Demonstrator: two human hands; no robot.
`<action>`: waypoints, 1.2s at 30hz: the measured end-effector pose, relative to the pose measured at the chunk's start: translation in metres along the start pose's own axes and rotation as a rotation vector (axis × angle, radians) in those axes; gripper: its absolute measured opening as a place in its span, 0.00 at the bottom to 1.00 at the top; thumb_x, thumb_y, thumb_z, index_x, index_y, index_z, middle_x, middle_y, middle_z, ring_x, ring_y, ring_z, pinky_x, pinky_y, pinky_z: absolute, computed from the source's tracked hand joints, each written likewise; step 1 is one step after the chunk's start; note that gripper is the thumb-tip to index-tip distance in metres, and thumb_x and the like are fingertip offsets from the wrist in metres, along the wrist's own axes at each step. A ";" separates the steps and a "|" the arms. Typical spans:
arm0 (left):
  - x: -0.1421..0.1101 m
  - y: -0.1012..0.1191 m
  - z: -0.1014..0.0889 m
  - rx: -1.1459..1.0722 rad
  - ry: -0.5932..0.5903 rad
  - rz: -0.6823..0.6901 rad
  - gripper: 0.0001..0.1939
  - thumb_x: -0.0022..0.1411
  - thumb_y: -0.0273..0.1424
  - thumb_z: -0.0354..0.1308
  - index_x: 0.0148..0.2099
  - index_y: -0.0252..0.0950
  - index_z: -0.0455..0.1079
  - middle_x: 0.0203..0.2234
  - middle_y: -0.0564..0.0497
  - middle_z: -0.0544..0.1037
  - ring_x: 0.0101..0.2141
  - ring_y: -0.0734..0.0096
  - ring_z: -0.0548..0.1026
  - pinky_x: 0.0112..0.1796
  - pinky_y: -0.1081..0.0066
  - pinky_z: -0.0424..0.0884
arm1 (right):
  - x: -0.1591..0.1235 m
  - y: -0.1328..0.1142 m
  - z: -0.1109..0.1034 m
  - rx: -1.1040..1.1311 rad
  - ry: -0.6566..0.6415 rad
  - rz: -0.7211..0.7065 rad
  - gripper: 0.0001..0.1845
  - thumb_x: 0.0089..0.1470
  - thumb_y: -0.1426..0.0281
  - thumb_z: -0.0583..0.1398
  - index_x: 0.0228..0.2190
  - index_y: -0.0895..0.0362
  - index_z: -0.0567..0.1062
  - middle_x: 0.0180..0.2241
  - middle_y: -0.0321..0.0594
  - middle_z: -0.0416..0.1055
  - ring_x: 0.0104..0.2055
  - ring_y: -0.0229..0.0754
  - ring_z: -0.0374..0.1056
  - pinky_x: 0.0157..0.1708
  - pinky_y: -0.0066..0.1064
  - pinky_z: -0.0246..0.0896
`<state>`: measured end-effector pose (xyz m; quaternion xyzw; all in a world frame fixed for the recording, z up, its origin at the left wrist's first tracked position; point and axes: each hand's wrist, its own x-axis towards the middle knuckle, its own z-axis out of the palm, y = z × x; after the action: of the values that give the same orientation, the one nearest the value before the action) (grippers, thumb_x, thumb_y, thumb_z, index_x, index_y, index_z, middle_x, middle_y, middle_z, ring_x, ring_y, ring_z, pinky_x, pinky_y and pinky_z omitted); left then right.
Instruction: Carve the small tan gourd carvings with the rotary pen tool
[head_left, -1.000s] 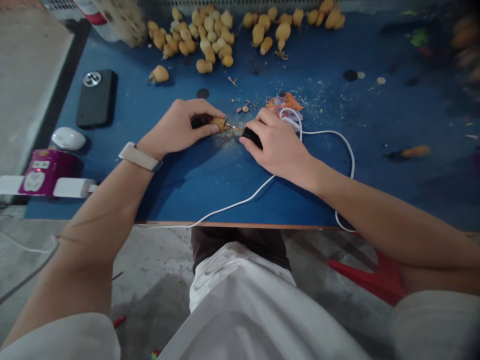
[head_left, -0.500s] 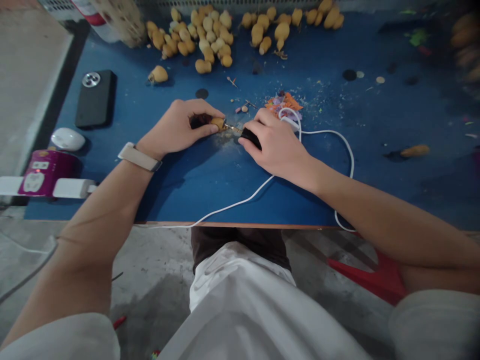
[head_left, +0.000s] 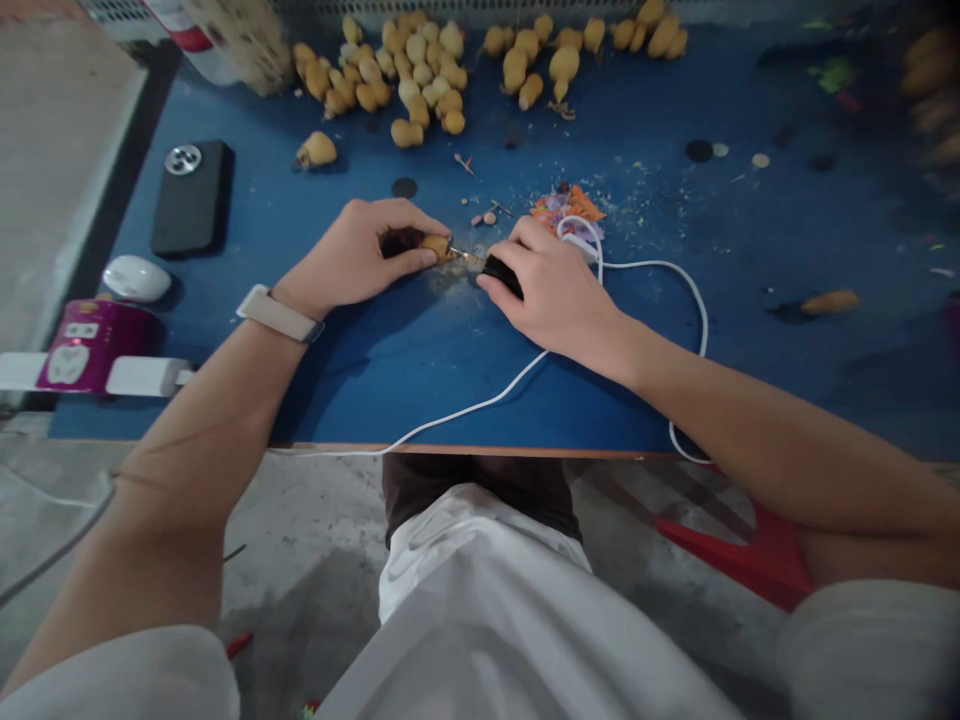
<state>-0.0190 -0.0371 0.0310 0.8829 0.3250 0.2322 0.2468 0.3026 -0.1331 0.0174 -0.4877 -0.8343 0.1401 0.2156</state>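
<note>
Between thumb and fingers, my left hand [head_left: 373, 250] grips a small tan gourd [head_left: 436, 247], which my fingers partly cover. My right hand [head_left: 546, 287] is closed round a black-bodied rotary tool [head_left: 501, 274] with a white cable. From the tool a thin metal bit [head_left: 466, 256] points left, its tip at the right end of the gourd. Whether the tip is inside the gourd I cannot tell. Pale dust [head_left: 454, 280] lies on the blue table under the bit. Orange and purple shavings [head_left: 568, 207] are heaped just behind my right hand.
Many small gourds [head_left: 420, 75] lie along the back. At the left are a black phone [head_left: 191, 200], a white earbud case [head_left: 136, 279] and a purple power adapter [head_left: 90, 345]. The white cable [head_left: 480, 405] crosses the front edge. One gourd [head_left: 829, 302] lies at right.
Almost nothing differs. Both hands keep their places, with the bit still at the gourd's end; the dark area behind the gourd in my left hand looks slightly different.
</note>
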 end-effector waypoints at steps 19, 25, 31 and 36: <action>0.001 -0.006 0.001 -0.075 -0.012 -0.082 0.37 0.83 0.70 0.72 0.63 0.41 0.87 0.51 0.49 0.93 0.53 0.57 0.86 0.59 0.53 0.84 | -0.001 -0.007 -0.001 0.015 -0.009 0.006 0.25 0.89 0.48 0.62 0.69 0.52 0.83 0.66 0.58 0.76 0.68 0.73 0.81 0.66 0.66 0.82; 0.003 -0.008 -0.001 -0.081 -0.015 -0.079 0.43 0.81 0.73 0.73 0.65 0.35 0.89 0.52 0.51 0.93 0.47 0.67 0.84 0.56 0.58 0.83 | 0.001 -0.014 -0.003 -0.023 -0.030 0.038 0.20 0.90 0.56 0.60 0.65 0.54 0.84 0.65 0.59 0.76 0.65 0.70 0.82 0.64 0.63 0.82; 0.000 -0.004 0.000 -0.080 0.005 -0.078 0.37 0.82 0.69 0.74 0.65 0.39 0.90 0.52 0.48 0.94 0.47 0.62 0.86 0.54 0.54 0.84 | 0.002 -0.017 -0.004 -0.026 -0.025 0.043 0.19 0.91 0.57 0.59 0.65 0.54 0.84 0.64 0.58 0.77 0.63 0.68 0.83 0.63 0.62 0.83; 0.000 -0.004 -0.002 -0.085 -0.004 -0.084 0.33 0.83 0.64 0.75 0.65 0.40 0.90 0.52 0.49 0.95 0.48 0.62 0.87 0.55 0.54 0.86 | 0.001 -0.013 0.000 -0.010 0.011 0.021 0.21 0.91 0.53 0.59 0.66 0.52 0.83 0.64 0.57 0.77 0.65 0.69 0.83 0.65 0.62 0.84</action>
<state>-0.0220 -0.0339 0.0296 0.8576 0.3512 0.2334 0.2945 0.2922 -0.1381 0.0233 -0.4983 -0.8285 0.1355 0.2164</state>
